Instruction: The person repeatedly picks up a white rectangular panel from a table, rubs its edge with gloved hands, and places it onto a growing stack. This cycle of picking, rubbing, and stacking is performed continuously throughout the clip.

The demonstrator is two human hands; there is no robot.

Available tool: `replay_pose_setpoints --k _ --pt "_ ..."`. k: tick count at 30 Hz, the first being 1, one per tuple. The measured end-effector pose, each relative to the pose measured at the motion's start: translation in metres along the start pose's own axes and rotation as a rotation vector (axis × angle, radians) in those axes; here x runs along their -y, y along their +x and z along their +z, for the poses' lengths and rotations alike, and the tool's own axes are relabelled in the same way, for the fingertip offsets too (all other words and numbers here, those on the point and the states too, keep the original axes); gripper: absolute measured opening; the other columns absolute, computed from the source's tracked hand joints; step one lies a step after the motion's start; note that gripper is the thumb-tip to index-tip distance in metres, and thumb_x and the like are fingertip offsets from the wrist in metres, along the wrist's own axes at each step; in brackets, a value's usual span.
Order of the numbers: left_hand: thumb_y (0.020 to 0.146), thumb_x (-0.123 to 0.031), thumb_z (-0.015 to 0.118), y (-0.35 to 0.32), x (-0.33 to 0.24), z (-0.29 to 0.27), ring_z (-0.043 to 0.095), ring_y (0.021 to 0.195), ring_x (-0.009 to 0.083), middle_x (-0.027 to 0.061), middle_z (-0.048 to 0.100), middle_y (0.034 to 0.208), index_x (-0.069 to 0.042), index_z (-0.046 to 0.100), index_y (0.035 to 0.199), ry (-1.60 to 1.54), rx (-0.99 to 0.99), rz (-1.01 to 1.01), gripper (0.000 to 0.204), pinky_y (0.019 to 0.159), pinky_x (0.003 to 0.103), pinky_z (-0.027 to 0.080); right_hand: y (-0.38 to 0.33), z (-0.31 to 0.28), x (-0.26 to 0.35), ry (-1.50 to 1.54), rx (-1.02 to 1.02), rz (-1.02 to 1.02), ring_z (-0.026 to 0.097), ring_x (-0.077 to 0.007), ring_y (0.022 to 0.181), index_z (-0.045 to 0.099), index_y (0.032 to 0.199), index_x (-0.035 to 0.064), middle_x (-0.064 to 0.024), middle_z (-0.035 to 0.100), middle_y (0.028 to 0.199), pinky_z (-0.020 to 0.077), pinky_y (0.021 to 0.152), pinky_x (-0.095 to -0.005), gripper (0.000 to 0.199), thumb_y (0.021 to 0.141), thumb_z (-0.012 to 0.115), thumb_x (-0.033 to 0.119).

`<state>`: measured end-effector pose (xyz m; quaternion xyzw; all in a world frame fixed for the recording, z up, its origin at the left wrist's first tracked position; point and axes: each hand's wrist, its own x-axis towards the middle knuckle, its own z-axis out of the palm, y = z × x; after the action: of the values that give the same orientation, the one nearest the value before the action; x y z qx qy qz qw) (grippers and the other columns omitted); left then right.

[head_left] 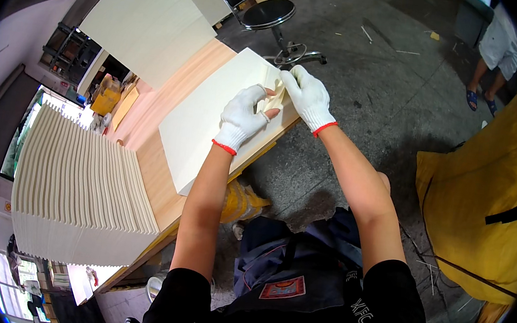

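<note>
My left hand, in a white knit glove with a red cuff, reaches over a white panel lying flat on the wooden bench. Its thumb and forefinger poke bare out of the glove and hold a crumpled cream-coloured strip between them. My right hand, gloved the same way, is at the panel's right corner with its fingers curled onto the other side of that strip. What the strip is made of cannot be made out, and the right fingertips are partly hidden.
A tall stack of pale panels stands left on the bench. Large boards rise behind. A black stool stands beyond the bench. Yellow cloth hangs at right; another person's legs show far right.
</note>
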<state>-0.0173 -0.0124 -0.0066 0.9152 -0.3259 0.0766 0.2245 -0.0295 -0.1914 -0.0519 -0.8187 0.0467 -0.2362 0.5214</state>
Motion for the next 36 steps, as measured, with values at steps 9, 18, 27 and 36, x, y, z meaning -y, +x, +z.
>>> replay_pose_setpoints --k 9,18,27,36 --pt "0.084 -0.025 0.072 0.002 0.007 0.005 0.066 0.097 0.0274 0.0115 0.069 0.104 -0.014 0.067 0.119 -0.005 -0.034 0.029 0.037 0.087 0.037 0.052 0.000 -0.007 -0.005 0.042 -0.032 -0.033 0.068 -0.0400 0.084 0.064 0.099 0.0064 -0.0192 0.070 0.085 0.0501 0.077 -0.0474 0.055 0.095 0.046 0.058" --pt "0.094 -0.013 0.052 -0.003 0.010 0.005 0.066 0.091 0.0304 0.0159 0.068 0.098 -0.017 0.066 0.125 -0.227 -0.126 -0.012 0.034 0.082 0.036 0.051 0.011 -0.040 -0.008 -0.699 0.110 -0.588 0.069 -0.0323 0.082 0.063 0.096 0.0104 -0.0123 0.068 0.082 0.0546 0.074 -0.0448 0.038 0.094 0.056 0.048" --pt "0.093 -0.013 0.049 0.001 0.008 -0.002 0.063 0.086 0.0251 0.0127 0.065 0.092 -0.011 0.069 0.117 -0.242 -0.008 -0.033 0.031 0.082 0.034 0.049 0.014 -0.022 0.003 -0.148 0.248 -0.062 0.064 -0.0410 0.094 0.062 0.103 0.0097 -0.0193 0.069 0.096 0.0487 0.082 -0.0506 0.046 0.100 0.042 0.052" --pt "0.084 -0.019 0.074 0.001 0.011 0.002 0.062 0.096 0.0189 0.0072 0.068 0.105 -0.012 0.069 0.120 -0.183 0.020 -0.045 0.037 0.087 0.031 0.048 0.003 -0.008 -0.006 -0.070 0.085 -0.049 0.065 -0.0425 0.093 0.062 0.105 0.0096 -0.0219 0.069 0.094 0.0482 0.082 -0.0511 0.047 0.100 0.043 0.052"
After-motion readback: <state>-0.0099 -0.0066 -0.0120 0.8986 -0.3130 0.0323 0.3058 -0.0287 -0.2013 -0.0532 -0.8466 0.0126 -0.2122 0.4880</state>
